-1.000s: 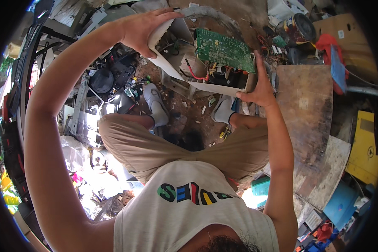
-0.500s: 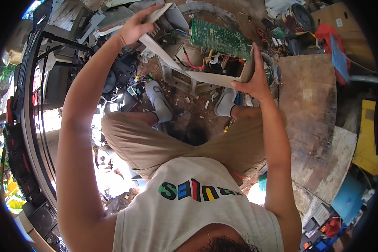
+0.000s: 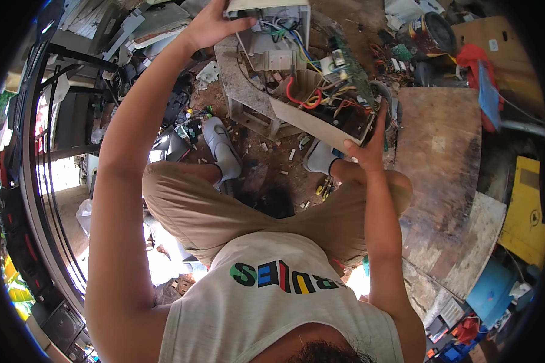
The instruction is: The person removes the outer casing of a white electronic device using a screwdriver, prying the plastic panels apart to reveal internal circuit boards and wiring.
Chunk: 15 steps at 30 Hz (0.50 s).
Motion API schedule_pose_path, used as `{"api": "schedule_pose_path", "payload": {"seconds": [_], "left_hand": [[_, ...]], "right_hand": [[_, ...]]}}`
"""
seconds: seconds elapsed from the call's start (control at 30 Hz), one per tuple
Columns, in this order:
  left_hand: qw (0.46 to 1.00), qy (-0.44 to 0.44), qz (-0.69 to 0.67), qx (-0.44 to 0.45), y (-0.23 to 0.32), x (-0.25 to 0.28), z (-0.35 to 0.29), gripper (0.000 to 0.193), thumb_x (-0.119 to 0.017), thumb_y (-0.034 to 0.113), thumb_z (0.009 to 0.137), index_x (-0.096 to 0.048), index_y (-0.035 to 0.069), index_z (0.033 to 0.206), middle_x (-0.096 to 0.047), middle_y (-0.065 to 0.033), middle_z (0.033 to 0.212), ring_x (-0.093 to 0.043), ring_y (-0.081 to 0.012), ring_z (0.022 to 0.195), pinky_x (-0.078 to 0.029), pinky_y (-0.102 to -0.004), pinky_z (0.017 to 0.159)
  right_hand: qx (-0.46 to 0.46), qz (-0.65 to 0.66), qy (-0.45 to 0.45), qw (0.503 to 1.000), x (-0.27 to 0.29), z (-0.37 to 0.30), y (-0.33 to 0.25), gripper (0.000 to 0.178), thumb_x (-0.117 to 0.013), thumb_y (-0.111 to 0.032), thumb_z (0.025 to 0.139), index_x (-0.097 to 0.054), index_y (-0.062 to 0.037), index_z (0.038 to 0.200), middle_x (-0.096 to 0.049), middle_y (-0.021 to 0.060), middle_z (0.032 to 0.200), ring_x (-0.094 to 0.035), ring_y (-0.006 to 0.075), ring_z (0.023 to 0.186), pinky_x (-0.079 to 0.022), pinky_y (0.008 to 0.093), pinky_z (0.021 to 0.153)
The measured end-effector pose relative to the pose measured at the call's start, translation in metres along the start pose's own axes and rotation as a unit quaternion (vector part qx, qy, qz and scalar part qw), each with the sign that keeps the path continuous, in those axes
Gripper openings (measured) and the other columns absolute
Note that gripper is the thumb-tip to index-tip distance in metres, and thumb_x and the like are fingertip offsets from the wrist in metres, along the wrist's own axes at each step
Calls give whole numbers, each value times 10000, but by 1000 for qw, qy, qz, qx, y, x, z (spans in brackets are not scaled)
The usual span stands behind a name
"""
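An opened electronic device lies beyond my feet, its pale plastic casing parted into two pieces joined by wires. My left hand (image 3: 219, 25) grips the far casing part (image 3: 278, 59), with the thumb along its side and the other fingers partly cut off by the frame edge. My right hand (image 3: 369, 145) is closed around the right end of the nearer casing half (image 3: 315, 121). Red, yellow and blue wires (image 3: 303, 97) show inside. A green circuit board (image 3: 357, 75) stands tilted on edge above the nearer half. Beneath is a worn, pale block-like stand (image 3: 242, 78).
Brown boards (image 3: 439, 157) lie at the right, near a yellow panel (image 3: 522, 209) and a blue container (image 3: 487, 290). A dark bucket (image 3: 430, 33) lies at the far right. Small scraps and pliers (image 3: 325, 189) litter the ground by my feet. A metal frame (image 3: 27, 151) stands at the left.
The casing parts have spread further apart, showing more wires. The circuit board has turned from face-up to nearly on edge. My left hand moved farther away; my right hand came slightly nearer.
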<state>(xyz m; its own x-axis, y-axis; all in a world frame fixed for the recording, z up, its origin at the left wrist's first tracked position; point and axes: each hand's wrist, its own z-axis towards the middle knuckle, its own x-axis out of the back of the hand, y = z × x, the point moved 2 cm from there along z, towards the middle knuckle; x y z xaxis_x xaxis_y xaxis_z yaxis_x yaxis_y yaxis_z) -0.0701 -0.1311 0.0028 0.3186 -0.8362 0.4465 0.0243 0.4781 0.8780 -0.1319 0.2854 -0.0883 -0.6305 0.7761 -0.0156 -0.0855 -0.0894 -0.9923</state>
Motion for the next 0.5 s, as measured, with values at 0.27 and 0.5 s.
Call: {"api": "schedule_pose_path", "payload": {"seconds": [0.27,0.5], "left_hand": [[986,53,111,-110,71,-3,32,651,-746,226,728,-605,-28,1311,-703,-148,1113,-674,-224,1058,-543,-363,911],[975,-60,182,109,82,53,58,712,-790,412,741,-653,-12,1297,-733,-117,1053,-684,-196,910,-565,-337,766]], "right_hand": [[-41,-104,19,994,-2,1,42,1394,-936,-196,602,10,-20,1610,-400,179,1496,-458,278,1345,-392,395,1122],[-24,-129,-42,990,-21,29,34,1421,-950,-270,606,28,-38,1612,-315,238,1559,-412,308,1395,-364,402,1153]]}}
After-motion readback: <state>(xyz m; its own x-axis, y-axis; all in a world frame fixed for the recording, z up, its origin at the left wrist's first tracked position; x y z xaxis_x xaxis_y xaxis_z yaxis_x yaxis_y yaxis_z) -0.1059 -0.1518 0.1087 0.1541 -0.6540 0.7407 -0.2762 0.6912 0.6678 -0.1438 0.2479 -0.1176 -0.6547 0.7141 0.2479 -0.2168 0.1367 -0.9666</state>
